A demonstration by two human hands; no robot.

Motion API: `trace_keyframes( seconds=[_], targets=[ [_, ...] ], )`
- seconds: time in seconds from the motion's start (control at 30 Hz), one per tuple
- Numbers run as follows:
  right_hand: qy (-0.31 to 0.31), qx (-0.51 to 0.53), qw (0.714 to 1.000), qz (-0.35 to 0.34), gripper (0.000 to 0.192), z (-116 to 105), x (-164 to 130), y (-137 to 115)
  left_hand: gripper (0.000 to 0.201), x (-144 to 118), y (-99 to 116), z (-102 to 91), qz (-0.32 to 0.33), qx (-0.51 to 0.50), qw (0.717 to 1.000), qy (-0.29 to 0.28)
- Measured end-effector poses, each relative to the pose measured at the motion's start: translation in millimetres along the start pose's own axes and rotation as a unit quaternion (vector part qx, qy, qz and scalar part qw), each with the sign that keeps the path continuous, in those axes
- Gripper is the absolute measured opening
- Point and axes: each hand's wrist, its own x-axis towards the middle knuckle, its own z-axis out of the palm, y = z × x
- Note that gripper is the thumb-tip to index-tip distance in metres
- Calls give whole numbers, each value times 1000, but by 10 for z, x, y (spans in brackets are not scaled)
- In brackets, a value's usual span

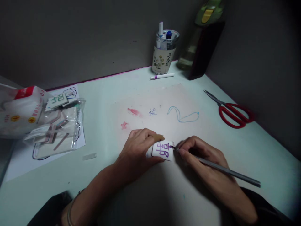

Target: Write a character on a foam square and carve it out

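My left hand grips a small white card between thumb and fingers, near the front middle of the table. A large purple character is drawn on the card, with a thin dark line beside it. My right hand pinches a long grey pencil, its back end slanting down to the right. The pencil's dark tip touches or hovers just over the card's upper right edge; which one I cannot tell. My left fingers cover the card's left end.
Red scissors lie open at the right. Behind stand a cup of pens, a white marker, a green bottle and a dark tablet-like slab. Plastic bags, paper and small cards cover the left. Drawings mark the tabletop.
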Motion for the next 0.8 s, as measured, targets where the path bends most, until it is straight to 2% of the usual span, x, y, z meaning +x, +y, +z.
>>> trace_keyframes(
  seconds=[0.43,0.6,0.8],
  targets=[
    [-4,33,999,13,20,-3,9,-6,56,-4,-13,12,-3,-3,1000,4],
    [11,50,998,40,21,-4,17,-7,55,2,1,3,-6,-2,1000,0],
    [19,73,997,18,19,8,26,-9,55,8,7,-8,-7,-3,1000,-4]
  ],
)
